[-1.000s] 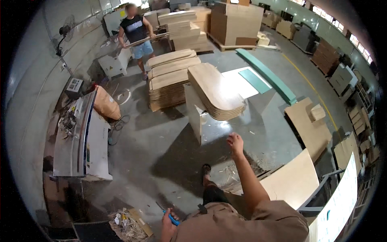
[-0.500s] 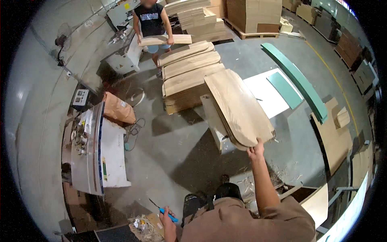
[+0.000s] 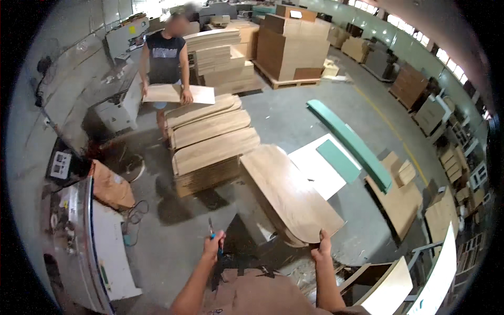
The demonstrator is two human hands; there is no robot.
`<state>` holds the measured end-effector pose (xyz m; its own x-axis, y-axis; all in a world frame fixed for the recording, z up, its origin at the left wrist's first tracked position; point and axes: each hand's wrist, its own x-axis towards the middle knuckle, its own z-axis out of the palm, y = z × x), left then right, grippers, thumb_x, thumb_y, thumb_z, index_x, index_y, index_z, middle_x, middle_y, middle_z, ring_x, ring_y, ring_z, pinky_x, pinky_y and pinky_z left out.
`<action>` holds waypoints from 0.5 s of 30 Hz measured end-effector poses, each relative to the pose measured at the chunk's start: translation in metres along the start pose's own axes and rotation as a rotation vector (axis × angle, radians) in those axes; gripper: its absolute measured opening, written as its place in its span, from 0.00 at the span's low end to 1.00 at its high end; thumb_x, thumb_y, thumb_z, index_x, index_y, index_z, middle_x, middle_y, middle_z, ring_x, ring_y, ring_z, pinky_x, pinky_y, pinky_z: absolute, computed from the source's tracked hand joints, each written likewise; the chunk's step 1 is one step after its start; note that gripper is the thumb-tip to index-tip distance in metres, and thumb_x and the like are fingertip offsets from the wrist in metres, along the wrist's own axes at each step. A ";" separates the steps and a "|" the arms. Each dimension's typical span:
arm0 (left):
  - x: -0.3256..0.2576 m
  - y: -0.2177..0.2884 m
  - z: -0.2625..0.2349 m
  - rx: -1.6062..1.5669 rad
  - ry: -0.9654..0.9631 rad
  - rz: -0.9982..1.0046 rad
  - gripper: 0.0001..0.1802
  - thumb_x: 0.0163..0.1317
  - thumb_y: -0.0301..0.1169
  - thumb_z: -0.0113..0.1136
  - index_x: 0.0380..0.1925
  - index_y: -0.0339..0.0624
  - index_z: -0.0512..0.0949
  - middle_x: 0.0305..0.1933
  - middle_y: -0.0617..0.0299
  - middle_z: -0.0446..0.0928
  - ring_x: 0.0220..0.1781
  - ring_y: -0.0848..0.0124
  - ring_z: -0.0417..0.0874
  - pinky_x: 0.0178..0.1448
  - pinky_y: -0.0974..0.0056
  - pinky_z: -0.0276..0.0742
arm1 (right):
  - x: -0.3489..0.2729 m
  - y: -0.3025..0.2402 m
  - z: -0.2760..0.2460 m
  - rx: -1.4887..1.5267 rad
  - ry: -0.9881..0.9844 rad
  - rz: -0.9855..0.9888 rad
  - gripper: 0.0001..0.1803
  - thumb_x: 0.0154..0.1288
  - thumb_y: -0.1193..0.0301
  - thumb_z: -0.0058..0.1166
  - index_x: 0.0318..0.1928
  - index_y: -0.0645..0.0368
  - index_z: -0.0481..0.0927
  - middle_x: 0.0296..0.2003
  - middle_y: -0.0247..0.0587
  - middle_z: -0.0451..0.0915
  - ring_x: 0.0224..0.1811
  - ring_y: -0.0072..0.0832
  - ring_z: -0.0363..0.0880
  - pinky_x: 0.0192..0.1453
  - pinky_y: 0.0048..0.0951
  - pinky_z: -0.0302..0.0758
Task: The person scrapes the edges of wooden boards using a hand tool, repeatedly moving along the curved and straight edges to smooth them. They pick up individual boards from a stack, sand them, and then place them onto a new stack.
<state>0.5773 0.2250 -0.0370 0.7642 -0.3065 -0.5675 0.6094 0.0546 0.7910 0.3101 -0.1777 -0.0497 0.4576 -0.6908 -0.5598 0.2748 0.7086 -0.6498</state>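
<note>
My left hand [image 3: 214,247] is closed around the handle of a blue-handled knife [image 3: 211,227], its thin blade pointing up and away from me. My right hand [image 3: 322,245] pinches the near edge of a pale wooden panel [image 3: 294,197] with a rounded corner, thumb on top. This panel lies uppermost on a small stack in front of me; what supports the stack is mostly hidden. To its left stand several taller stacks of similar rounded panels [image 3: 212,152].
A person [image 3: 167,63] holds a wooden board [image 3: 178,94] behind the stacks. Right of my panel lie a white sheet [image 3: 320,157] and a long green strip [image 3: 352,147] on the floor. At left are a white machine [image 3: 113,252] and a brown paper bag [image 3: 112,185].
My left hand has risen with the knife from low beside my body toward the stack. My right hand stays on the panel's edge. The view has tilted up and turned right.
</note>
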 end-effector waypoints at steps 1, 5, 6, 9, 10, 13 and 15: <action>0.029 0.021 0.014 -0.011 -0.072 -0.014 0.13 0.79 0.43 0.74 0.39 0.47 0.87 0.31 0.69 0.82 0.28 0.77 0.78 0.32 0.67 0.71 | -0.011 0.002 0.011 -0.004 0.001 -0.034 0.28 0.88 0.56 0.56 0.75 0.61 0.80 0.68 0.45 0.88 0.71 0.47 0.86 0.76 0.51 0.84; 0.175 0.098 0.073 -0.059 -0.111 0.128 0.23 0.78 0.51 0.74 0.57 0.44 0.87 0.37 0.61 0.90 0.25 0.74 0.80 0.28 0.66 0.71 | -0.060 0.013 0.085 0.028 0.011 -0.100 0.31 0.89 0.59 0.55 0.81 0.61 0.72 0.76 0.45 0.81 0.74 0.53 0.82 0.79 0.60 0.80; 0.213 0.122 0.084 -0.033 -0.131 0.112 0.30 0.79 0.54 0.72 0.64 0.40 0.83 0.38 0.60 0.89 0.28 0.72 0.80 0.32 0.63 0.74 | -0.064 0.019 0.099 0.082 -0.023 -0.095 0.31 0.88 0.59 0.56 0.81 0.60 0.72 0.76 0.46 0.81 0.74 0.52 0.82 0.80 0.59 0.80; 0.255 0.148 0.154 0.096 -0.040 0.017 0.37 0.80 0.56 0.71 0.70 0.34 0.77 0.42 0.57 0.88 0.33 0.69 0.82 0.37 0.57 0.80 | -0.090 0.017 0.083 0.176 0.070 -0.147 0.27 0.85 0.66 0.60 0.78 0.57 0.74 0.68 0.48 0.83 0.68 0.51 0.84 0.72 0.59 0.84; 0.278 0.160 0.149 0.050 -0.091 0.060 0.33 0.79 0.53 0.73 0.65 0.35 0.77 0.44 0.56 0.87 0.35 0.67 0.83 0.38 0.55 0.82 | -0.101 0.030 0.083 0.131 0.055 -0.172 0.30 0.83 0.65 0.61 0.79 0.57 0.74 0.71 0.46 0.83 0.71 0.50 0.83 0.77 0.57 0.81; 0.292 0.137 0.150 0.107 -0.059 0.154 0.23 0.75 0.44 0.77 0.58 0.41 0.81 0.34 0.65 0.79 0.25 0.71 0.78 0.33 0.59 0.79 | -0.163 0.039 0.098 0.004 0.151 -0.234 0.35 0.77 0.65 0.65 0.81 0.54 0.74 0.75 0.43 0.82 0.74 0.46 0.82 0.80 0.52 0.79; 0.313 0.128 0.138 0.230 0.118 0.436 0.18 0.73 0.40 0.79 0.50 0.41 0.83 0.33 0.67 0.78 0.30 0.69 0.80 0.39 0.55 0.79 | -0.177 0.049 0.058 -0.025 0.089 -0.264 0.32 0.81 0.62 0.61 0.80 0.55 0.76 0.72 0.46 0.84 0.72 0.47 0.84 0.78 0.51 0.80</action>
<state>0.8658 0.0043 -0.0817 0.9639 -0.1917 -0.1847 0.1760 -0.0616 0.9825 0.2917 -0.0120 0.0473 0.2967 -0.8616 -0.4119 0.3535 0.4997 -0.7908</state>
